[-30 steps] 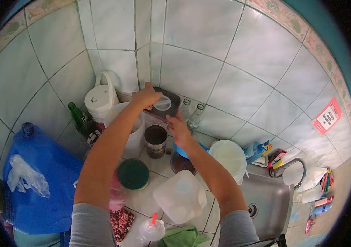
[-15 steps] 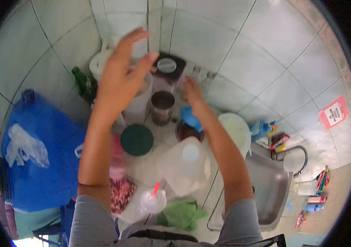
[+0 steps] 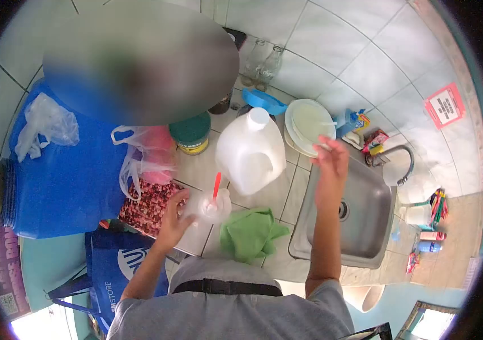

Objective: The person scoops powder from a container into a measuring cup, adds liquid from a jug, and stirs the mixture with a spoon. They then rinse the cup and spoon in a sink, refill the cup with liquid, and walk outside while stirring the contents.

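My left hand [image 3: 174,222] is low over the counter, fingers apart, just left of a clear plastic cup [image 3: 210,207] with a red straw; a touch between them cannot be made out. My right hand [image 3: 331,164] hovers above the left edge of the sink, fingers spread and slightly curled, holding nothing. Between the hands stand a white plastic jug [image 3: 251,150] and, nearer me, a crumpled green cloth [image 3: 253,233]. A white tub with a pale lid [image 3: 309,126] is just beyond my right hand. Beside the jug is a dark green lidded container [image 3: 190,131].
A steel sink [image 3: 360,215] with a curved faucet [image 3: 408,164] lies right. Glass bottles [image 3: 270,68] and a blue plastic item [image 3: 263,102] are at the back. A blue container [image 3: 77,175] and pink bag [image 3: 159,150] stand left. A blurred oval hides the upper left.
Both hands have come back from the back of the counter, my left hand down beside the cup and my right hand over to the sink's edge. The view has shifted.
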The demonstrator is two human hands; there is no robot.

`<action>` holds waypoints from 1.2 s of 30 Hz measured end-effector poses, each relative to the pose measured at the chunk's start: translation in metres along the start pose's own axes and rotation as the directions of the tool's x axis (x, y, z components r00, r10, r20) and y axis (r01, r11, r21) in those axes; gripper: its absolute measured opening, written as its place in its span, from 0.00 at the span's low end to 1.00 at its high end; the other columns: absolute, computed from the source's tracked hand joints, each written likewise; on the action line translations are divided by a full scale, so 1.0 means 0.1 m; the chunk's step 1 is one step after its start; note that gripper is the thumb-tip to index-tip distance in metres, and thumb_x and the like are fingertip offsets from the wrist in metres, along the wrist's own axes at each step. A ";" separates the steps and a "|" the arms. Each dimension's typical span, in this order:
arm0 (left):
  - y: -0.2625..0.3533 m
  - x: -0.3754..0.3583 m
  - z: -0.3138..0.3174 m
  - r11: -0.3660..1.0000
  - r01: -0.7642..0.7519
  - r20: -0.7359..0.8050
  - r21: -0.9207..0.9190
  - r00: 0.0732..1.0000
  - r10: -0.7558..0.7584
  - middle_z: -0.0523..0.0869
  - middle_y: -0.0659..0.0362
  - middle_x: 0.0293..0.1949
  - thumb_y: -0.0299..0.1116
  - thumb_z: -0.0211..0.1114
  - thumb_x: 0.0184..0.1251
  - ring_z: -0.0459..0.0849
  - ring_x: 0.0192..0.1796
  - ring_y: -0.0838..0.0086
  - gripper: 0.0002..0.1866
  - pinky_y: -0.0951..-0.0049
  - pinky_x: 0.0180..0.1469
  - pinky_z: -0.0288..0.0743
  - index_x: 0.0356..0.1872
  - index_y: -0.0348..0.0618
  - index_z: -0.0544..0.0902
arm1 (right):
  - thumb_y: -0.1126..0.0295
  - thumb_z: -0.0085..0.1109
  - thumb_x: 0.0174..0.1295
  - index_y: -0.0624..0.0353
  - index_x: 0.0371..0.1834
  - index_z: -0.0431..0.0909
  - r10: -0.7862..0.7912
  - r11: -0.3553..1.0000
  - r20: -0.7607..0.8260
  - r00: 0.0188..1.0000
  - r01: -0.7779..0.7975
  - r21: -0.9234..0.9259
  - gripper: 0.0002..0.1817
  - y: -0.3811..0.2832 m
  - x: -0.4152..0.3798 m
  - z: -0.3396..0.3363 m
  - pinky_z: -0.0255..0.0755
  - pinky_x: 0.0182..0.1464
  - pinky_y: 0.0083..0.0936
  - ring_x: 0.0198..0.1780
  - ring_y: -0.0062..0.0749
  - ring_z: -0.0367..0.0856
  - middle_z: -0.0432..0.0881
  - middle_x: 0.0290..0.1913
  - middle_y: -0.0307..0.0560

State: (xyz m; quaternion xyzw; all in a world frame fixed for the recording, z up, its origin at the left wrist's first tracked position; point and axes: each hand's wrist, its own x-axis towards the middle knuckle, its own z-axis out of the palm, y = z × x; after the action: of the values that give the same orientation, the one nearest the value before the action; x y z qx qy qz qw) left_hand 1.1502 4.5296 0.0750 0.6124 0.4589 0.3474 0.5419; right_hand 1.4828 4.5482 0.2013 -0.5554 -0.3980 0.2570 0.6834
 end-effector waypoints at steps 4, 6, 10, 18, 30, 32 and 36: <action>-0.21 -0.10 0.17 0.982 -0.149 0.028 0.119 0.989 0.147 0.56 0.48 0.64 0.28 0.79 0.31 0.55 0.68 0.60 0.60 0.61 0.67 0.54 0.66 0.36 0.44 | 0.70 0.51 0.60 0.59 0.45 0.69 0.139 0.990 0.058 0.989 -0.137 -0.043 0.11 0.00 -0.67 -0.13 0.69 0.43 0.25 0.44 0.29 0.75 0.76 0.47 0.46; -0.29 -0.16 0.24 0.982 -0.137 -0.051 0.133 0.988 0.145 0.57 0.49 0.63 0.28 0.79 0.31 0.57 0.66 0.60 0.58 0.61 0.65 0.57 0.65 0.37 0.47 | 0.70 0.51 0.61 0.59 0.44 0.70 0.237 0.972 0.020 0.971 -0.237 -0.001 0.10 0.09 -0.97 -0.19 0.69 0.43 0.23 0.43 0.27 0.76 0.78 0.44 0.45; -0.42 -0.29 0.34 0.986 0.020 -0.109 0.165 0.994 -0.002 0.63 0.50 0.59 0.27 0.76 0.37 0.65 0.61 0.60 0.48 0.62 0.59 0.65 0.62 0.40 0.56 | 0.70 0.50 0.61 0.58 0.41 0.71 0.368 0.929 -0.041 0.929 -0.366 0.042 0.07 0.14 -1.40 -0.31 0.68 0.42 0.22 0.41 0.25 0.76 0.79 0.41 0.43; -0.77 -0.29 0.38 0.978 -0.171 -0.155 0.119 0.970 0.189 0.73 0.54 0.45 0.19 0.64 0.54 0.72 0.48 0.70 0.19 0.74 0.50 0.68 0.48 0.35 0.71 | 0.76 0.46 0.63 0.58 0.40 0.71 0.271 0.962 -0.031 0.962 -0.270 0.044 0.05 -0.20 -1.81 -0.53 0.69 0.42 0.22 0.41 0.26 0.76 0.79 0.39 0.44; -0.12 -0.67 1.05 0.974 -0.226 -0.201 -0.013 0.955 0.219 0.76 0.56 0.46 0.27 0.56 0.65 0.74 0.50 0.73 0.15 0.74 0.52 0.68 0.51 0.36 0.70 | 0.89 0.43 0.51 0.62 0.41 0.74 -0.303 0.887 0.147 0.942 0.335 -0.319 0.17 -1.36 -2.76 -2.13 0.70 0.44 0.25 0.44 0.35 0.77 0.78 0.42 0.50; 0.11 -0.89 1.49 0.958 -0.285 -0.164 -0.021 0.946 0.278 0.76 0.57 0.45 0.29 0.57 0.65 0.74 0.50 0.74 0.16 0.75 0.52 0.68 0.51 0.36 0.70 | 0.86 0.45 0.55 0.62 0.42 0.73 -0.178 0.938 0.057 0.982 0.186 -0.292 0.13 -1.20 -3.08 -2.58 0.70 0.43 0.23 0.44 0.30 0.77 0.78 0.41 0.47; 0.00 -1.24 2.44 0.956 -0.194 -0.024 -0.221 0.981 0.193 0.78 0.58 0.44 0.28 0.58 0.63 0.75 0.49 0.76 0.14 0.77 0.51 0.69 0.49 0.37 0.72 | 0.77 0.44 0.63 0.59 0.43 0.72 0.170 0.986 -0.186 0.968 -0.167 0.030 0.09 -0.86 -3.88 -3.45 0.68 0.42 0.19 0.43 0.22 0.76 0.79 0.40 0.40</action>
State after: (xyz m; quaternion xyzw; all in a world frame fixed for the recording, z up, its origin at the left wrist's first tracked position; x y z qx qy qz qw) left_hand 1.3331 4.3288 0.0424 0.5897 0.3555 0.4485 0.5699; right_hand 1.5470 4.0273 0.1614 -0.6039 -0.2813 0.2633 0.6977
